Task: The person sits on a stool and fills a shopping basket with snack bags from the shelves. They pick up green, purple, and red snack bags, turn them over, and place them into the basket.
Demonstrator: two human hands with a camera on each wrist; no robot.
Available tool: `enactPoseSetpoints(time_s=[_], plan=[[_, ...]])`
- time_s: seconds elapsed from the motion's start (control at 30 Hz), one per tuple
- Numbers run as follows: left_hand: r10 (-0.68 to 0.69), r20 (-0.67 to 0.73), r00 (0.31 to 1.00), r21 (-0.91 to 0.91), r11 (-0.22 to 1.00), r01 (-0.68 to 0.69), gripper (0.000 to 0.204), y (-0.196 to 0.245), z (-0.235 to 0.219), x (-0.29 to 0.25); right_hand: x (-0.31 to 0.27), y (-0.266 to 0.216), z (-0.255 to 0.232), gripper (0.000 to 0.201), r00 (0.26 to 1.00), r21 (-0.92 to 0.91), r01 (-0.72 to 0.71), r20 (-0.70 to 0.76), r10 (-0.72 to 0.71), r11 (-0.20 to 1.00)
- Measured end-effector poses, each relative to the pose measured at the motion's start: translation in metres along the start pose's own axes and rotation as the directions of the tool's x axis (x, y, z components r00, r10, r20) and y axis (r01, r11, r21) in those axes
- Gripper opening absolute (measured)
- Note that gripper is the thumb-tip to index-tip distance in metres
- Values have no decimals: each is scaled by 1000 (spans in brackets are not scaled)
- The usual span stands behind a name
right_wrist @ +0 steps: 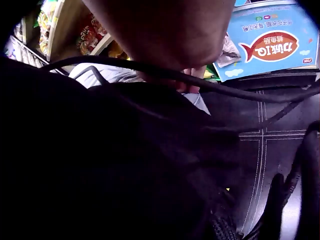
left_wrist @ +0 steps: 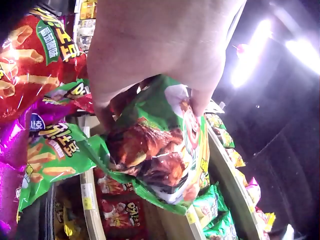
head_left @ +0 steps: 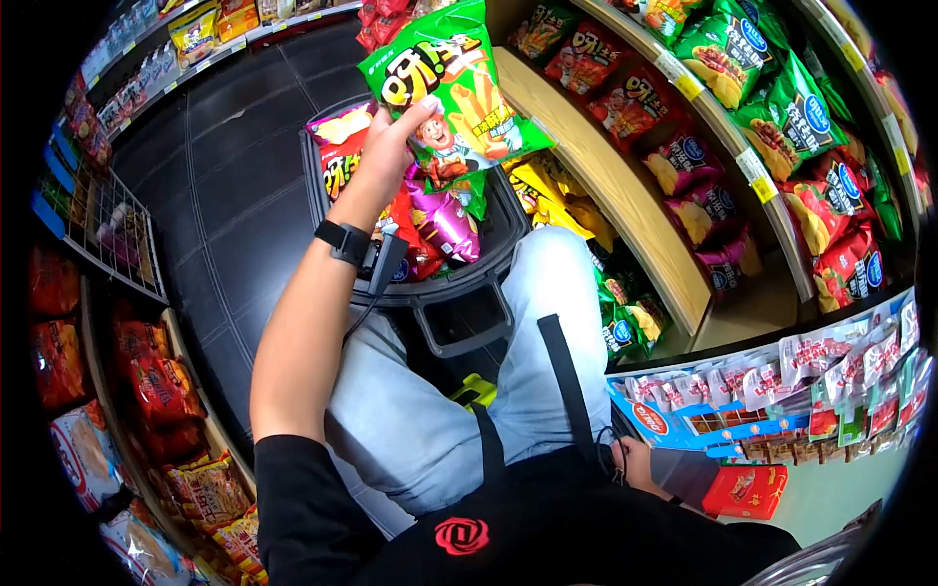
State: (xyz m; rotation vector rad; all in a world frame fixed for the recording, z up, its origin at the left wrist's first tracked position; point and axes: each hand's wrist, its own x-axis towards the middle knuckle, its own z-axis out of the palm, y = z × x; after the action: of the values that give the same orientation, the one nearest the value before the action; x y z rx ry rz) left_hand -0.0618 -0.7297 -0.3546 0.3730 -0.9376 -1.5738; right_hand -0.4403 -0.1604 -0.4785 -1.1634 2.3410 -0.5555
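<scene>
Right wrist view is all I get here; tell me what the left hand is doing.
Observer: The left hand grips a green 呀!土豆 snack bag.
Operator: Now report what stands in front of the knees.
Observer: A black shopping basket, with a shiny purple snack bag lying in it.
</scene>
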Motion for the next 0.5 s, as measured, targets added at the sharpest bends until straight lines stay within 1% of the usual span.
enactPoseSetpoints(time_s=[0.07,0.1,0.13,0.17,0.2,0.27,0.33,0.37,0.43,0.47,0.5], plan=[[-7,6,1000,18,1000,7,51,0,0,-1,5,25,3,18,990,6,-97,102,96,995],[0,1,1000,5,1000,0,51,-3,-1,0,-2,0,-7,18,991,3,-89,97,88,996],[12,-6,1000,-10,1000,-12,51,-3,0,3,-16,-67,-28,15,983,-191,139,144,-112,972],[39,-45,998,-44,998,-41,50,-2,5,1,-20,-103,-41,13,928,-364,361,229,-294,858],[28,-71,997,-37,999,-30,51,-1,8,-1,-22,-107,-40,12,899,-400,430,268,-346,809],[28,-9,1000,1,1000,-28,52,-12,-3,7,-14,-78,-29,12,893,-342,435,286,-348,833],[-16,-12,1000,60,998,17,48,-10,-1,3,-1,-43,-5,12,897,-254,409,289,-335,877],[-7,-2,1000,49,999,7,47,-9,-1,4,2,-26,0,12,899,-201,397,281,-335,896],[9,1,1000,32,999,-9,46,-9,-2,2,3,-1,3,12,898,-125,391,267,-349,912],[-9,-1,1000,29,1000,9,45,-9,-1,1,3,11,2,12,894,-109,399,268,-359,911],[-26,-3,1000,27,999,26,45,-8,-1,0,1,8,-4,12,895,-111,398,267,-358,911]])
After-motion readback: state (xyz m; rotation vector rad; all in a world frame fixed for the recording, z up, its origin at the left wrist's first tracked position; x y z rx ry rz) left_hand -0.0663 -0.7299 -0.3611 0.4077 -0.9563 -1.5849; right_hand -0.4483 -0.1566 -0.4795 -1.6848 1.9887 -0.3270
